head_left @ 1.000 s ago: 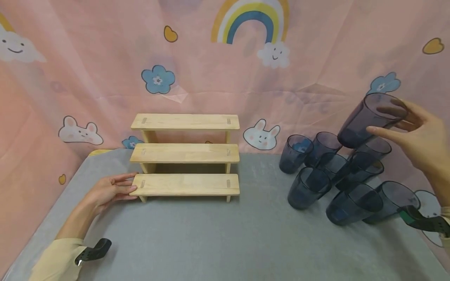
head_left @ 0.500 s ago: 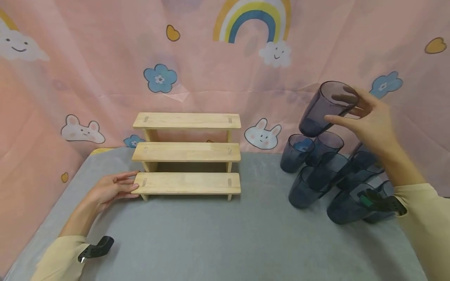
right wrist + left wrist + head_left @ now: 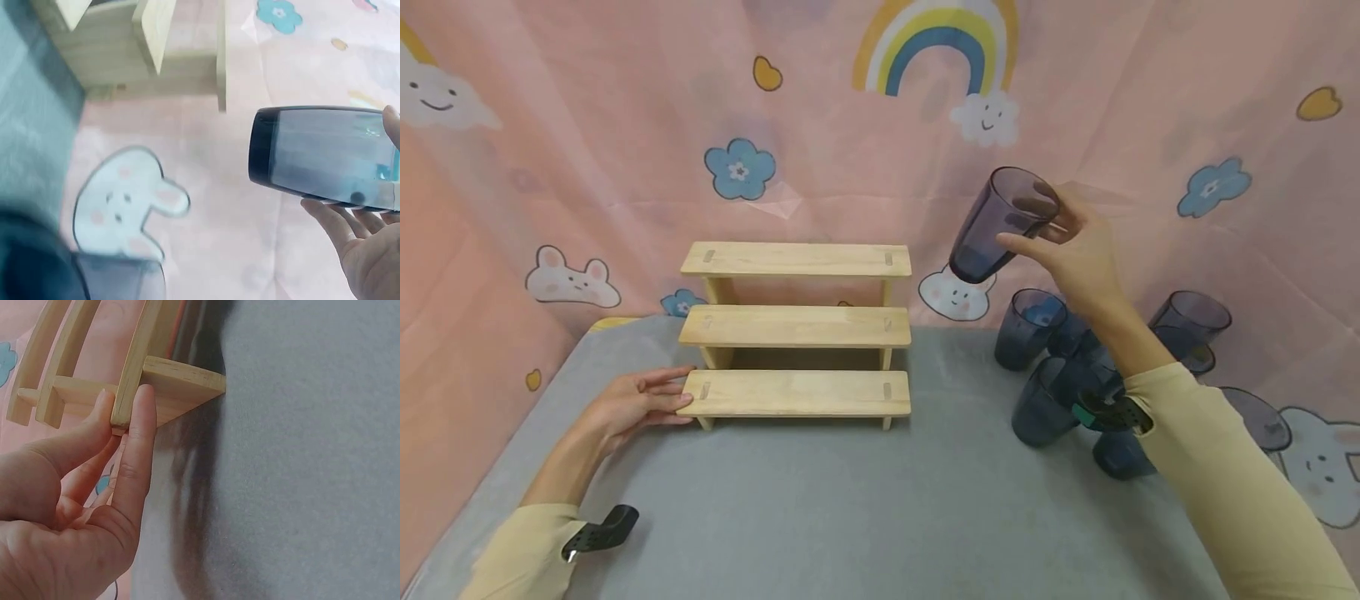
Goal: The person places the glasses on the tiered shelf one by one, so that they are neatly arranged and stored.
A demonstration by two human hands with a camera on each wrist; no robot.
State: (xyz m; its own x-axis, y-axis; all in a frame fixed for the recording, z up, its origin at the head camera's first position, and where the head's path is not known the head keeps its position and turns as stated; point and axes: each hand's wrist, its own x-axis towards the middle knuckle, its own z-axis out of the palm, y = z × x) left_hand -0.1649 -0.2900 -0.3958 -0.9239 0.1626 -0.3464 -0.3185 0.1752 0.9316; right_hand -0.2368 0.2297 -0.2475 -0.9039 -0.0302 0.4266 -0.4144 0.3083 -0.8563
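My right hand [image 3: 1078, 250] grips a dark tinted tumbler [image 3: 1000, 225] near its rim, thumb on one side and fingers on the other. The tumbler hangs tilted in the air, its base toward the wooden stand. In the right wrist view the same tumbler [image 3: 325, 156] lies sideways across the picture. A three-step wooden stand [image 3: 797, 392] stands on the table, its steps bare. At the stand's left end, my left hand [image 3: 628, 408] pinches the lowest step. The left wrist view shows the thumb and index finger on opposite faces of that board [image 3: 128, 394].
Several more dark tumblers [image 3: 1030, 329] stand close together on the right, partly hidden behind my right forearm and sleeve [image 3: 1217, 467]. Grey cloth [image 3: 850, 500] covers the table. A pink patterned curtain [image 3: 835, 167] rises behind the stand.
My right hand has carried the tumbler leftward from above the right-hand group, to a spot nearer the stand's top step. The left hand and the stand have stayed in place.
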